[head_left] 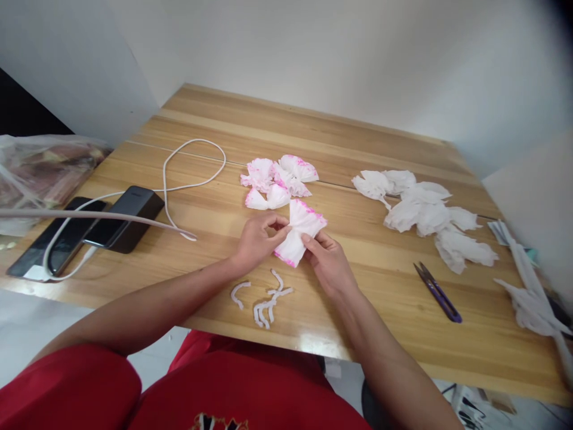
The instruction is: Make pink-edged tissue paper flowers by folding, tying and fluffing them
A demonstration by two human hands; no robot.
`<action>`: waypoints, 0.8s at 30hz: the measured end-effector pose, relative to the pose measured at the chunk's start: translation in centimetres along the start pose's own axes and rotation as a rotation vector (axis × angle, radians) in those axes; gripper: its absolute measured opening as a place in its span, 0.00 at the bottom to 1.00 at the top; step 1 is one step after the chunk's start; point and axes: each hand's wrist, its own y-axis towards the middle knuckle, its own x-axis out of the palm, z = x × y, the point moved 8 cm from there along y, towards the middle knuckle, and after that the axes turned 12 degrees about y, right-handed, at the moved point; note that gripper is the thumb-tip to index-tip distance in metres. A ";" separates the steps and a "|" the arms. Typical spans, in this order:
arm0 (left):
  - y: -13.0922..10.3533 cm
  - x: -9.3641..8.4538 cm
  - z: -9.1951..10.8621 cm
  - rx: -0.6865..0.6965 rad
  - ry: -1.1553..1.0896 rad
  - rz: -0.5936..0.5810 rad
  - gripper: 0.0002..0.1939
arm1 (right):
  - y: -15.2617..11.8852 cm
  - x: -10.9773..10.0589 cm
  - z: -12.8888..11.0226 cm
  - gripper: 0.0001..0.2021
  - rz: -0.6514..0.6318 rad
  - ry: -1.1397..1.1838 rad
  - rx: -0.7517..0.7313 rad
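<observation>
Between my two hands is a white tissue-paper bow point(299, 230) with pink-tinted edges, pinched in at its middle and fanned out at both ends. My left hand point(262, 239) grips it from the left with thumb and forefinger. On the other side, my right hand point(329, 257) pinches it near the waist. Just beyond lie several similar pink-edged tissue bows point(280, 179) in a group. Short white twisted ties point(268, 307) are scattered on the wood nearer my body, below the hands.
Plain white tissue bows point(423, 206) lie to the right, with purple-handled thread snips point(437, 292) in front of them. At left are a black power bank point(136, 218), a phone point(54, 239) and a looped white cable point(194, 142). White tissue strips point(530, 298) lie along the right edge.
</observation>
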 end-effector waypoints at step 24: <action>-0.3 0.6 1.4 0.148 0.114 -0.118 0.08 | -0.2 -0.4 -1.3 0.12 0.051 -0.216 -0.185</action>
